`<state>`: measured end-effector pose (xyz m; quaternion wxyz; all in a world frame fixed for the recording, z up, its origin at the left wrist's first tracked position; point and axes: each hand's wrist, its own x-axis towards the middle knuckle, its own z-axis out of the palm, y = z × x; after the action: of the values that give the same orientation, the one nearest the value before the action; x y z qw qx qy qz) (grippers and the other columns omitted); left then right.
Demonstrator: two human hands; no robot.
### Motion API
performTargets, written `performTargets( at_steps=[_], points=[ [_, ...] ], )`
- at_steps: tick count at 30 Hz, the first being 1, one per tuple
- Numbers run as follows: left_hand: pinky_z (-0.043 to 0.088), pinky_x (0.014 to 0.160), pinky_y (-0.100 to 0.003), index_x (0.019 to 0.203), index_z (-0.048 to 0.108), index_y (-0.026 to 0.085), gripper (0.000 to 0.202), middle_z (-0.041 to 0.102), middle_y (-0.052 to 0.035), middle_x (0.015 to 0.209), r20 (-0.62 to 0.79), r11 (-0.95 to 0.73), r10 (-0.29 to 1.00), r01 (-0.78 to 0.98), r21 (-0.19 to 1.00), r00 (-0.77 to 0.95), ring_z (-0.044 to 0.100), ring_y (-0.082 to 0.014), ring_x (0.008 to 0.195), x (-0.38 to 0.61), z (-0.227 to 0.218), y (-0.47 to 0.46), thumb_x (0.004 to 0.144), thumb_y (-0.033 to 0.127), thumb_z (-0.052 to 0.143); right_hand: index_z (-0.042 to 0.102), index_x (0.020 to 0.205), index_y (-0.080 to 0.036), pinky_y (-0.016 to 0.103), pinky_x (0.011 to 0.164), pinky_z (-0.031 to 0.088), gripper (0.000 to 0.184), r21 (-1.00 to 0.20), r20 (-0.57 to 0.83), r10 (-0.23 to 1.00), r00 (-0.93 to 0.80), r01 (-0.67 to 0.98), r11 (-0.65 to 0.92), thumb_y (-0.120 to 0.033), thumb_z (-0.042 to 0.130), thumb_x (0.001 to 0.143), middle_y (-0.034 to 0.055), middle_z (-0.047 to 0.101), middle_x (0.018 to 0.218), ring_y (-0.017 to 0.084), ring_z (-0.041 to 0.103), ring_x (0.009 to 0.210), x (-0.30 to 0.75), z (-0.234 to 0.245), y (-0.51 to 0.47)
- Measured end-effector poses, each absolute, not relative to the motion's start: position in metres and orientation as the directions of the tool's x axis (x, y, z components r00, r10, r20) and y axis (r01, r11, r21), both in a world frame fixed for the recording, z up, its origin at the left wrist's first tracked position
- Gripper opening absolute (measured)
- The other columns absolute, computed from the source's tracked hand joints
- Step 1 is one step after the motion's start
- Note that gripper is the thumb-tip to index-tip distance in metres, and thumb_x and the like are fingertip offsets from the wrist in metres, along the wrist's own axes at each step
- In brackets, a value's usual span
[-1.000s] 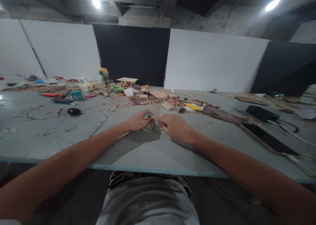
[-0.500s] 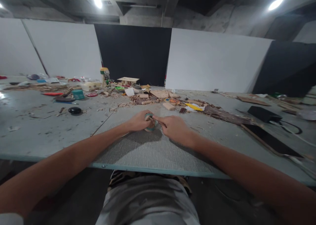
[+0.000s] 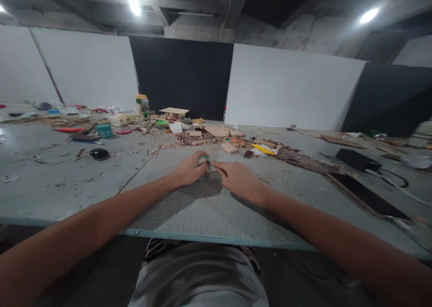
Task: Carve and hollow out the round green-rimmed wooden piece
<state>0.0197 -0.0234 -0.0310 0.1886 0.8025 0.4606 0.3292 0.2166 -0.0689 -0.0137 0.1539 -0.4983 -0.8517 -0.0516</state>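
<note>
My left hand (image 3: 189, 167) is closed round a small teal roll of tape (image 3: 204, 162) that rests on the grey table (image 3: 189, 208) straight ahead of me. My right hand (image 3: 236, 179) sits just to the right of it, its fingers pinched at the roll's top edge. Most of the roll is hidden by my fingers. Both forearms reach out over the table's near edge.
Wood scraps and shavings (image 3: 216, 136) lie in a heap behind my hands, with a small wooden model (image 3: 173, 112) and a jar (image 3: 142, 105) further back. A black round object (image 3: 99, 153) lies at the left; black boards (image 3: 366, 194) and a cable at the right.
My hands have stayed on the roll of tape. The view has tipped slightly, so the table sits a little lower in the picture.
</note>
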Motion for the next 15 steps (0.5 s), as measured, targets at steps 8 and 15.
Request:
performTargets(
  at_steps=[8, 15],
  points=[
    [0.047, 0.091, -0.042, 0.138, 0.048, 0.012, 0.054, 0.066, -0.0165, 0.122, 0.404, -0.541, 0.834, 0.704, 0.461, 0.376, 0.063, -0.0312, 0.110, 0.0205, -0.0273, -0.0296, 0.087, 0.027, 0.045, 0.063, 0.136, -0.022, 0.034, 0.089, 0.049, 0.045, -0.180, 0.335, 0.805, -0.490, 0.805, 0.565, -0.024, 0.040, 0.098, 0.0093, 0.071, 0.125, 0.025, 0.068, 0.106, 0.2207, -0.0149, -0.0644],
    [0.045, 0.067, -0.032, 0.117, 0.050, 0.019, 0.043, 0.064, -0.0039, 0.088, 0.396, -0.574, 0.815, 0.689, 0.443, 0.424, 0.061, -0.0221, 0.077, 0.0139, -0.0270, -0.0250, 0.075, 0.020, 0.054, 0.055, 0.144, -0.022, 0.031, 0.085, 0.049, 0.050, -0.125, 0.354, 0.799, -0.486, 0.822, 0.555, -0.020, 0.041, 0.096, 0.0117, 0.074, 0.118, 0.022, 0.070, 0.098, 0.2183, -0.0105, -0.0675]
  ],
)
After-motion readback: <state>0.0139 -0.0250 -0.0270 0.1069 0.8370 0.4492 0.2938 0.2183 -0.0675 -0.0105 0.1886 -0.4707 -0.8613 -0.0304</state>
